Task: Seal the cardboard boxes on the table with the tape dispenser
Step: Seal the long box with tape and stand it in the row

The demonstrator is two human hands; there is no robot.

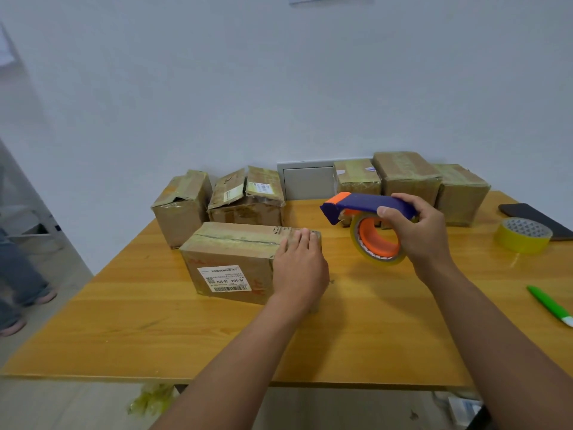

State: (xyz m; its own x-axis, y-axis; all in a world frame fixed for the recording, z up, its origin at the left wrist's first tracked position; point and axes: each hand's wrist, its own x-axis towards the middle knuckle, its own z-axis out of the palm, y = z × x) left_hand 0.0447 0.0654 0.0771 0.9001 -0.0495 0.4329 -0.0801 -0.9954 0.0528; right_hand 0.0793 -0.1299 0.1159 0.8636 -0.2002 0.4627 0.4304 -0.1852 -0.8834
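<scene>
A cardboard box [229, 262] with a white label lies on the wooden table [186, 336] in front of me. Its top flaps are closed along a dark centre seam. My left hand [299, 268] rests flat on the box's right end, fingers over the top edge. My right hand [418, 231] holds a blue and orange tape dispenser [366, 209] with a yellowish tape roll, raised above the table to the right of the box, its nose pointing left.
Two boxes with loose flaps [183, 206] [248, 197] stand behind the near box. Three taped boxes [409, 178] line the back right. A spare tape roll [524, 235], a dark phone [533, 215] and a green knife [548, 305] lie at right. A person's legs [18, 274] stand left.
</scene>
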